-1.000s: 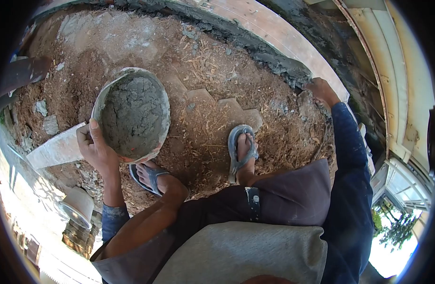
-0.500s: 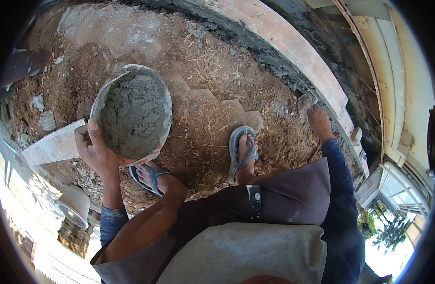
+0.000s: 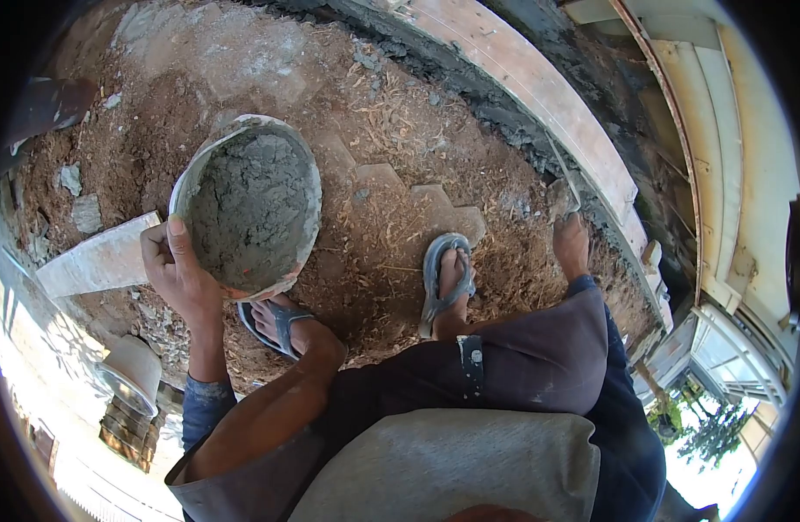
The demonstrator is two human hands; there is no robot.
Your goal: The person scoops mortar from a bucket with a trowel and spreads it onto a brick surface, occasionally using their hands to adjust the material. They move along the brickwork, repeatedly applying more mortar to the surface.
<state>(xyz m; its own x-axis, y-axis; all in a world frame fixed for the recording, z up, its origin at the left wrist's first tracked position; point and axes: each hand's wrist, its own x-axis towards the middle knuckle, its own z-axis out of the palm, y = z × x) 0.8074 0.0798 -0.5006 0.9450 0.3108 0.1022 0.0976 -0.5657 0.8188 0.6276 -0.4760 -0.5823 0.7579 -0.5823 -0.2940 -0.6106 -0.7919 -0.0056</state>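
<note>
A round bucket [image 3: 248, 209] full of wet grey mortar stands tilted at the left of centre. My left hand [image 3: 182, 265] grips its near left rim, thumb on top. Over at the right, my right hand [image 3: 571, 242] is closed around the handle of a trowel [image 3: 564, 170], whose thin blade points up along the mortar bed. This grey mortar [image 3: 504, 113] runs in a rough strip beside a long pale board [image 3: 539, 78]. The trowel's handle is mostly hidden by my fingers.
A flat board [image 3: 100, 258] lies left of the bucket. Another bucket [image 3: 132, 374] stands at the lower left. My sandalled feet rest on loose soil [image 3: 374, 304] near hexagonal pavers [image 3: 430, 204]. A dark, partly seen object [image 3: 60, 103] is at the upper left.
My right hand has moved slightly down and left, and the trowel's blade now shows against the board. My left hand stays on the bucket, which has barely shifted.
</note>
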